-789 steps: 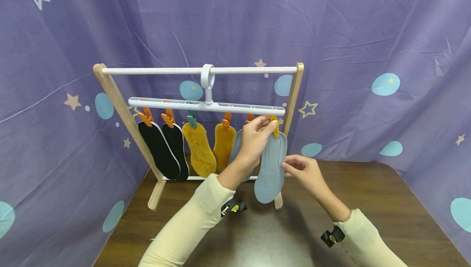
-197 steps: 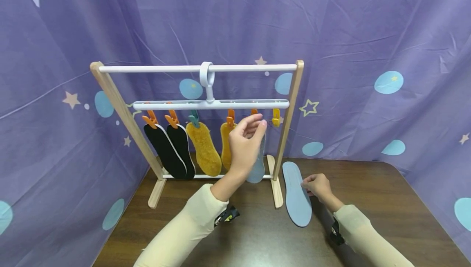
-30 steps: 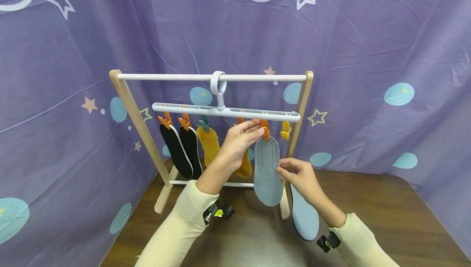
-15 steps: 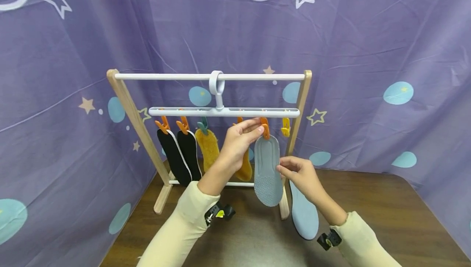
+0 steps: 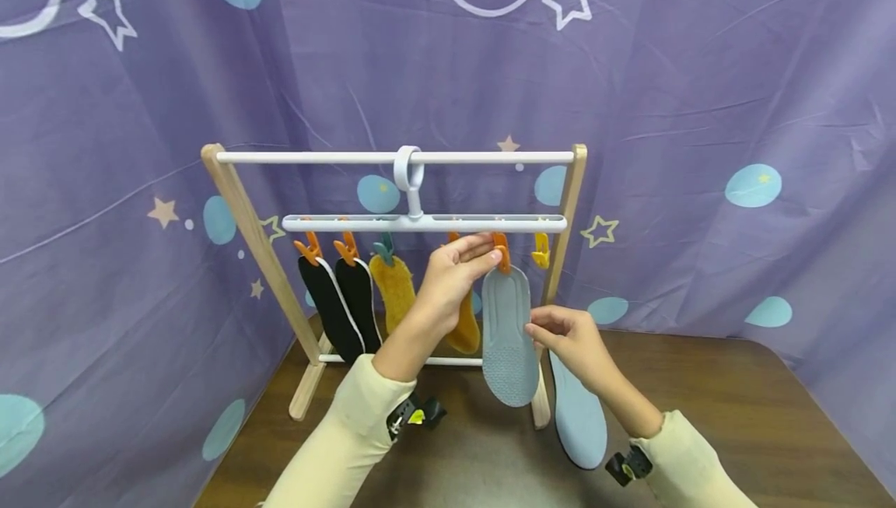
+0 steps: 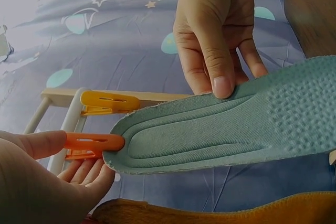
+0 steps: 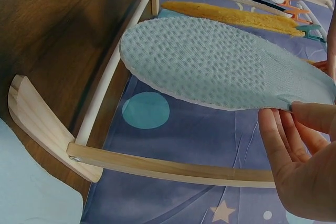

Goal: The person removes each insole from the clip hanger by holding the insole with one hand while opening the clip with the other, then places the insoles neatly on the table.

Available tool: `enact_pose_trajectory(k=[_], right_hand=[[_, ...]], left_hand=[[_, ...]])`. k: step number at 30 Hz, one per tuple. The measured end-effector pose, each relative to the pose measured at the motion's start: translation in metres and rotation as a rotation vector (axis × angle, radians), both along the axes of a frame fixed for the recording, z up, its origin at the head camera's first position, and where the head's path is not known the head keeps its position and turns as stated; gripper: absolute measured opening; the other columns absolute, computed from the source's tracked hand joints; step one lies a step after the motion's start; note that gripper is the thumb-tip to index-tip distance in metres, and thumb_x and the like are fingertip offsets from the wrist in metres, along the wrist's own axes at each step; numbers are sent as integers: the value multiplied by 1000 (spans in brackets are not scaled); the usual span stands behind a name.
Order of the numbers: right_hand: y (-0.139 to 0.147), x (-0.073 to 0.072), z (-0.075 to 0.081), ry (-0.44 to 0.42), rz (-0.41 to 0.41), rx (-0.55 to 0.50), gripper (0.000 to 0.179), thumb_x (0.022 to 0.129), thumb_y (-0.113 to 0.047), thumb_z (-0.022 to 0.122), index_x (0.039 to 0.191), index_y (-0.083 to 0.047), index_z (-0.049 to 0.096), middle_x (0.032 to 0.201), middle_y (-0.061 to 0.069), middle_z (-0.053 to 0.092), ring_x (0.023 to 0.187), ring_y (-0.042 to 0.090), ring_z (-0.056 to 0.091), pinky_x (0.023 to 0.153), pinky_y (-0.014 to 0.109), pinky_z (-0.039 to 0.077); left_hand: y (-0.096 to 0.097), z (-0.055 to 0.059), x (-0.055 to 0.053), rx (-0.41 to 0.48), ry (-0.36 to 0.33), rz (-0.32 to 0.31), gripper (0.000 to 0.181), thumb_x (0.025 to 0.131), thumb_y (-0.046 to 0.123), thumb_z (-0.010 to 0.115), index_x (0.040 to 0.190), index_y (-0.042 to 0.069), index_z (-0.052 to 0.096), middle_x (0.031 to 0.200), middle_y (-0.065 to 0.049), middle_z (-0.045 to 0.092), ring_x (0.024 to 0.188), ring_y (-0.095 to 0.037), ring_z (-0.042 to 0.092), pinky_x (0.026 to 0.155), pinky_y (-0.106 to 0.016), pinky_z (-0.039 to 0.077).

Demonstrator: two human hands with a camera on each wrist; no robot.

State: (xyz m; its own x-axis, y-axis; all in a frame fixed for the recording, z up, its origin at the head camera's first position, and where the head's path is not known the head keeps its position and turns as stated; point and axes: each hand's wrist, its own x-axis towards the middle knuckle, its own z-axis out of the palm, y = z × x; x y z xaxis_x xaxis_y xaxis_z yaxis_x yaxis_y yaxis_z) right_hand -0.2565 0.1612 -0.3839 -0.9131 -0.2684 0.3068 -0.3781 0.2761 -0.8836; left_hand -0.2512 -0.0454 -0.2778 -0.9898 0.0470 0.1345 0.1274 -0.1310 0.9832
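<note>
Blue-grey insole [image 5: 509, 337]: hangs from the right half of the hanger [image 5: 448, 225], narrow end up, dimpled wide end down, in front of the rack [image 5: 259, 251]
Orange clip [image 5: 502, 253]: at the insole's upper end, its tip overlapping the rim
Left hand [image 5: 451, 278]: thumb and fingers pinch the orange clip, thumb on the near side, fingers behind
Right hand [image 5: 572, 341]: thumb and fingers pinch the insole's right side edge, thumb on the cushioned face
Yellow clip [image 5: 541, 250]: hangs from the hanger's right end, just beside the orange clip
Flat insole [image 5: 582, 418]: pale blue, lies on the tabletop [image 5: 707, 415] beside the rack's right foot, well in from the tabletop's right edge
Black insoles [image 5: 329, 310]: two with white rims, under orange clips near the hanger's left end
Mustard insoles [image 5: 395, 294]: two; one fuzzy under a teal clip [image 5: 383, 248] left of the hanger's middle, the other right of it, partly hidden by the left hand
Hanger hook [image 5: 407, 168]: looped around the rack's white top rod
Curtain [image 5: 700, 88]: purple, with stars and blue ovals, beyond the tabletop's far edge
</note>
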Motion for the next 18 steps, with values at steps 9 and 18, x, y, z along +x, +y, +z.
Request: enact_pose_trajectory(k=[9,18], right_hand=[[-3,-4,-1,-7,20,-13,23,94,-6,72,112,7,72,101,24,75,79,9,71,70,24,62],[-4,-4,-3,-21,26,-19,22,93,-6,72,111,7,72,99,24,75,76,14,72,69,25,62]], left_hand=[[-1,-1,-2,-14,30,4,40,97,6,67,135,-3,61,137,-18,65,129,-28,61,114,-41,47],[1,-6,-4,-29,58,34,40,96,8,68,134,-3,62,136,-19,66,125,-28,63,115,-44,45]])
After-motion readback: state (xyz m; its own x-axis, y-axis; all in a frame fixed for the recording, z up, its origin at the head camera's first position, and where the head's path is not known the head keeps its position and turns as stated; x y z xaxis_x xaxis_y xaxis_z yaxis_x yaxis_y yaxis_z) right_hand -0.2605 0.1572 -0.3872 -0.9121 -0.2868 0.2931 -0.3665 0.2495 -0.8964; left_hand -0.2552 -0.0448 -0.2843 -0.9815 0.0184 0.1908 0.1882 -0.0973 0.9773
